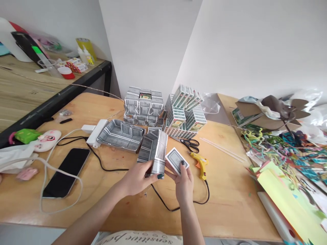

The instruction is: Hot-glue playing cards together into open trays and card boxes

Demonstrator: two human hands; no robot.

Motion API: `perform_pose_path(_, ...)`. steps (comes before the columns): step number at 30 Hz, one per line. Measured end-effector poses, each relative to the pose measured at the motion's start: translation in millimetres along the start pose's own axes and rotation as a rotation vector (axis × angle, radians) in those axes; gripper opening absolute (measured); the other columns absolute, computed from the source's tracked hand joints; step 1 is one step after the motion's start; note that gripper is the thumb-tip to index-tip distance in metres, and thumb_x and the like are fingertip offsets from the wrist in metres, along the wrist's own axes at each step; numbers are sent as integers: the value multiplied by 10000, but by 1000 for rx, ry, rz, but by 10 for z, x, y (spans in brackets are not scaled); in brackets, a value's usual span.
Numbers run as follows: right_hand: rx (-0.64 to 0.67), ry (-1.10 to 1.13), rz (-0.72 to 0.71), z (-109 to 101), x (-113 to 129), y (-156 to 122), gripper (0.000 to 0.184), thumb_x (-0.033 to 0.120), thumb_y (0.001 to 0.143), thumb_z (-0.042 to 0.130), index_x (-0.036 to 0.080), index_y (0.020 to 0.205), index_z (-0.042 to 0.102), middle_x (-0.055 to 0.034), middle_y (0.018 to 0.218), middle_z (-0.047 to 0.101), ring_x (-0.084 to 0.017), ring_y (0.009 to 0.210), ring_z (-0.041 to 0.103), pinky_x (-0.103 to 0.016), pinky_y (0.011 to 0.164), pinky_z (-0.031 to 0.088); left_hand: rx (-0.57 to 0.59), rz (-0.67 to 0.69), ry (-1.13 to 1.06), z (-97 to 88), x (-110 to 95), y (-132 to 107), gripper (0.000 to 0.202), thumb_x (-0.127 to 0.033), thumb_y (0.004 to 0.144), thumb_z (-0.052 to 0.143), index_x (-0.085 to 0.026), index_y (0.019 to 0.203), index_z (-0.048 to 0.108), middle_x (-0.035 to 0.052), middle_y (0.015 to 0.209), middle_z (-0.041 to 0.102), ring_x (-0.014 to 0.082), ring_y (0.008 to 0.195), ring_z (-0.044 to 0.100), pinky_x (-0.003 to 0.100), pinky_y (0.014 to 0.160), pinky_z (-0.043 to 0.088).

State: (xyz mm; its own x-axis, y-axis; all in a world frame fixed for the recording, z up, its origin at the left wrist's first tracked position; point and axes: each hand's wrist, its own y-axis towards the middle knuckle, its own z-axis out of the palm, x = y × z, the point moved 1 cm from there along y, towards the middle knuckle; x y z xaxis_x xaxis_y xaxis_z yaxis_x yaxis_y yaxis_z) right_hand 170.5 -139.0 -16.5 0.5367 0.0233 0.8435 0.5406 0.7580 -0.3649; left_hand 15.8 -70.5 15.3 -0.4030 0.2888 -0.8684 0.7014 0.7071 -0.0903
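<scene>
My left hand [143, 177] is closed on the near end of an open box made of playing cards [158, 149], which is tilted up off the table. Between the thumb and fingers of my right hand [183, 180] is a playing card [176, 159], its grey patterned back facing up, close to the box's right side; whether it is one card or a few I cannot tell. A second open card tray [122, 134] lies to the left. Behind stands a chest-like box covered in cards [143, 105]. Stacked card packs [185, 112] stand at its right.
Black-handled scissors [190, 144] and a yellow glue gun [200, 165] with a trailing black cord lie right of my hands. Clear glue sticks [223, 149] are farther right. A phone [66, 173], a white power strip [95, 134] and looping cables occupy the left. Coloured paper [288, 200] covers the right side.
</scene>
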Motion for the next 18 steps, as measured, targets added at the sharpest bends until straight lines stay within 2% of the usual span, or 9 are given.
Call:
perform_pose_path(6,-33,-133,-50,-71,-4,-31,492,488,728,618,178,1104,553,-87,1058,659,-288,976,629,-399,673,574,-122,-91,90,200,-45,128,93,-249,814,429,-193,809,504,33,798,608,198,747,576,292,673,448)
perform_pose_path(10,-64,-216,-107,-136,79,-38,438,505,736,608,170,1015,562,-89,985,682,-258,825,675,-378,634,576,-174,-13,118,330,-104,159,195,-182,798,423,-193,976,502,71,988,604,218,949,566,332,828,449)
perform_pose_path(13,-111,-317,-172,-213,170,-37,424,502,732,620,158,972,558,-82,859,701,-235,691,687,-370,603,575,-112,37,192,433,-128,168,295,-182,805,438,-194,1096,480,87,1044,611,233,998,566,356,855,454)
perform_pose_path(16,-144,-391,-237,-303,237,-4,433,507,737,613,146,967,548,-82,798,706,-228,627,686,-369,585,575,7,125,287,582,-133,176,389,-195,811,467,-191,1200,442,95,1106,613,235,1034,568,358,868,462)
perform_pose_path(18,-184,-431,-277,-366,253,35,433,516,740,602,142,952,548,-86,789,708,-229,615,688,-368,589,576,85,165,383,683,-112,187,392,-211,803,497,-172,1191,467,110,1104,620,249,1023,578,368,854,472)
